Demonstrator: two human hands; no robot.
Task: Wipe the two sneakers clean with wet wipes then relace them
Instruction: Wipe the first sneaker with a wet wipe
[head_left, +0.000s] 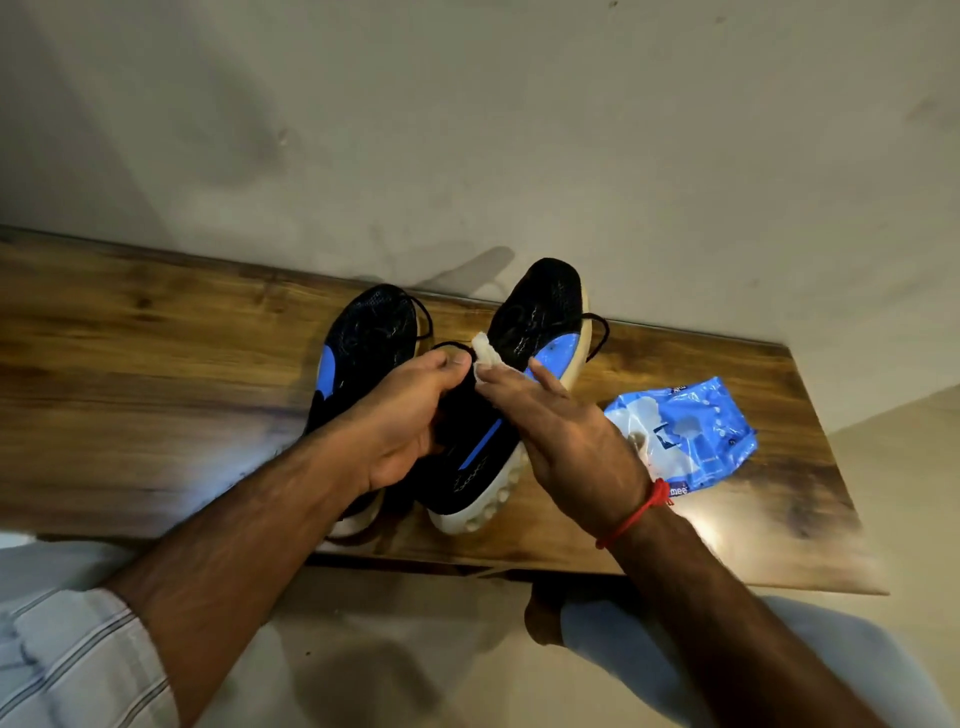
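Observation:
Two black sneakers with blue patches and white soles lie on a wooden table (156, 395). The left sneaker (363, 338) rests flat with its toe toward the wall. The right sneaker (540, 317) is tilted up on its side. My left hand (400, 421) grips the right sneaker at its collar. My right hand (561, 431) presses a white wet wipe (485, 356) against the sneaker's upper, holding it under the thumb and fingers. Black laces (600, 332) hang loose from both shoes.
A blue and white wet wipes pack (685, 431) lies on the table to the right of the shoes. A plain wall (467, 130) stands right behind the table. A red thread circles my right wrist (636, 512). My knee (597, 623) sits below the table's front edge.

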